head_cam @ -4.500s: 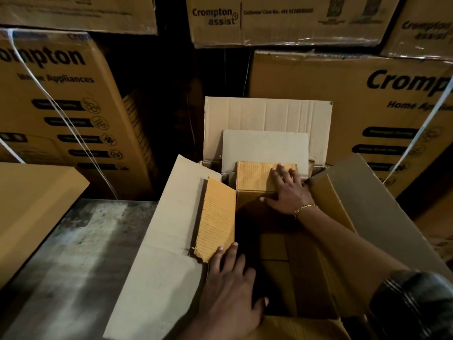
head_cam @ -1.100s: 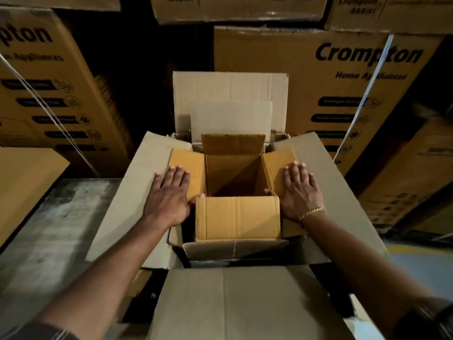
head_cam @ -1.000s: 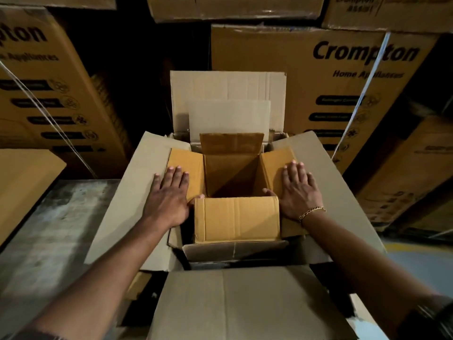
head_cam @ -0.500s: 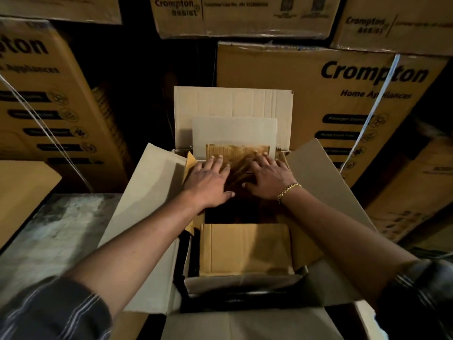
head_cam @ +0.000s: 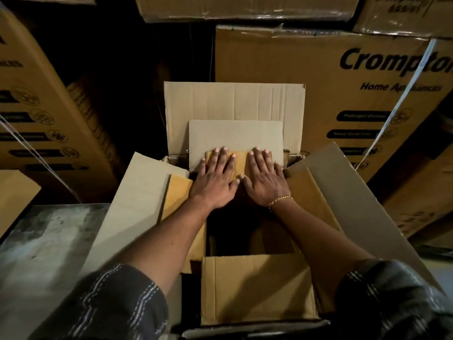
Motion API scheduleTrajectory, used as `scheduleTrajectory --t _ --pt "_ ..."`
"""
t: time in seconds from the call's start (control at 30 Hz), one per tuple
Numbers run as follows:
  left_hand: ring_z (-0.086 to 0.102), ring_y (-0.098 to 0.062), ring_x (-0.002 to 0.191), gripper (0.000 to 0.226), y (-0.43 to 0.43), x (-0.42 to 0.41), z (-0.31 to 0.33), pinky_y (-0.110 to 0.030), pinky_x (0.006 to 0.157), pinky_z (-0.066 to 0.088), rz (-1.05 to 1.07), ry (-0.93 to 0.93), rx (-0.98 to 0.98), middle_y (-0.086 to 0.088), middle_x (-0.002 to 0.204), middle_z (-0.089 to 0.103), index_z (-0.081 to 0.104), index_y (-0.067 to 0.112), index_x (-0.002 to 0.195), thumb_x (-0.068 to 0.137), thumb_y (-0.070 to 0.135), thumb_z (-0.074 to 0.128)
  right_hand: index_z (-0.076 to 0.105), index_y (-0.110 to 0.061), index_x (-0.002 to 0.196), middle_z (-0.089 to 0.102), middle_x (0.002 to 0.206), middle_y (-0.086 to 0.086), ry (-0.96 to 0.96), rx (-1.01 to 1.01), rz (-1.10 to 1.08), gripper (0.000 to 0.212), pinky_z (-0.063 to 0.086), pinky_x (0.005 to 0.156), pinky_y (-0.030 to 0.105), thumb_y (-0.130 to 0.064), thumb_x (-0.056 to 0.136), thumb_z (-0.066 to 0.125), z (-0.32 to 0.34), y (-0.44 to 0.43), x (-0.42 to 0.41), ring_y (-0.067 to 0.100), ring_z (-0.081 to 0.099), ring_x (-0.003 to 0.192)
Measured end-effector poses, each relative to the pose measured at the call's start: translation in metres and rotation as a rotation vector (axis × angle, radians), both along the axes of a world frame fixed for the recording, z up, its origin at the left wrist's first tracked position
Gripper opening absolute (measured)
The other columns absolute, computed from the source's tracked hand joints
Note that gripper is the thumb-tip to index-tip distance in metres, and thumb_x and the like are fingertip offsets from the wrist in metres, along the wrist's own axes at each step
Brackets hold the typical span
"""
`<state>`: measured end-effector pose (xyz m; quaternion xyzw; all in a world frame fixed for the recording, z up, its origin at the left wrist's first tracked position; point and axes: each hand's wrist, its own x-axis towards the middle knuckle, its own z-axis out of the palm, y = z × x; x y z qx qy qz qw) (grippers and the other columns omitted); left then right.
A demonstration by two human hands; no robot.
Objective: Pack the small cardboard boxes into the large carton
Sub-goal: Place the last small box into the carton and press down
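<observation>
Small cardboard box [head_cam: 257, 288]: seated inside the large carton [head_cam: 355, 192], mouth up, all four flaps unfolded. Its far flap [head_cam: 239, 160] lies under both hands, pressed back toward the carton's rear wall. The near flap faces the camera, and the side flaps lie out against the carton's sides. The interior is dark, so contents cannot be told.

Left hand [head_cam: 215, 185] and right hand [head_cam: 264, 185]: side by side on the far flap, thumbs almost touching. The fingers [head_cam: 224, 159] of both are straight and slightly spread. They press flat and grip nothing.

Progress, as judged: one small box is in place within the carton. No other small box can be made out, inside or waiting outside. The small box's flaps are unclosed and the carton's own flaps all stand open. Whether the carton has room for more cannot be told from this view.

Surroundings: a worn metal tabletop [head_cam: 36, 241] lies to the left of the carton. Printed cartons [head_cam: 318, 94] are stacked behind, with a white strap [head_cam: 404, 106] running across one
</observation>
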<state>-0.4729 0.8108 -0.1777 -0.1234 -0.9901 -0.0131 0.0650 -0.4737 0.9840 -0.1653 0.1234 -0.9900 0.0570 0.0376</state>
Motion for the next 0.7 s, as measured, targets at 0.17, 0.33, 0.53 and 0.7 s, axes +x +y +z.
scheduleTrajectory --t 0.17,0.33,0.53,0.7 --pt "-0.019 -0.028 0.152 0.073 -0.003 -0.006 -0.016 -0.057 0.122 0.0 -0.02 0.049 -0.005 -0.007 0.167 -0.017 -0.006 0.023 0.159 0.098 0.058 0.015 -0.008 -0.019 0.159 -0.018 0.165 0.002 0.049 0.008 0.004 0.077 0.003 0.122 0.05 -0.062 0.097 0.008 -0.016 0.0 -0.005 0.024 -0.017 0.152" --pt "-0.022 -0.027 0.151 0.073 -0.004 -0.012 -0.01 -0.056 0.122 -0.002 -0.022 -0.013 0.022 -0.005 0.167 -0.02 -0.009 0.024 0.159 0.1 0.06 0.016 -0.01 -0.021 0.159 -0.022 0.164 0.0 -0.025 0.002 0.025 0.076 0.005 0.123 0.053 -0.061 0.099 0.014 -0.008 0.001 -0.012 0.023 -0.02 0.151" --pt "-0.022 -0.029 0.151 0.079 -0.001 0.006 -0.005 -0.058 0.121 -0.002 -0.014 0.0 -0.006 -0.008 0.166 -0.021 -0.009 0.022 0.159 0.095 0.065 0.006 -0.006 -0.018 0.159 -0.016 0.167 0.002 -0.143 0.043 0.04 0.083 0.006 0.121 0.057 -0.06 0.098 0.03 0.02 0.005 0.002 0.026 -0.013 0.153" --pt "-0.024 -0.03 0.15 0.085 0.002 0.029 0.009 -0.059 0.12 -0.005 -0.001 -0.041 -0.071 -0.008 0.165 -0.025 -0.01 0.024 0.159 0.096 0.066 0.028 0.006 -0.018 0.16 -0.003 0.168 0.004 -0.11 0.005 0.055 0.082 0.01 0.122 0.052 -0.057 0.096 0.039 0.036 0.014 0.032 0.026 -0.004 0.154"
